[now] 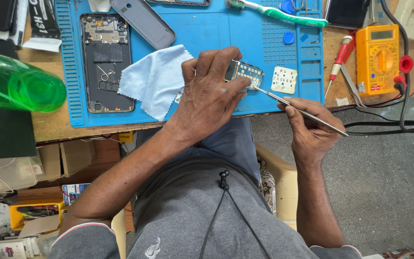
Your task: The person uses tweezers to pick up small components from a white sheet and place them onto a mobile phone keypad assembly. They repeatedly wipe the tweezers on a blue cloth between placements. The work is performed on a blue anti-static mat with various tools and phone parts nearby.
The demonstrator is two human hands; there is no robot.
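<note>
A wooden bench topped by a blue work mat stands over a grey speckled floor, with open shelves of boxes underneath at left and a cream plastic seat below, evenly lit.

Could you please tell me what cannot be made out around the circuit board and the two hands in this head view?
- Circuit board: its near part is hidden by the left hand.
- Tweezers: the tip's contact point is too small to judge.
- Dark device: cut off by the top edge.
</note>
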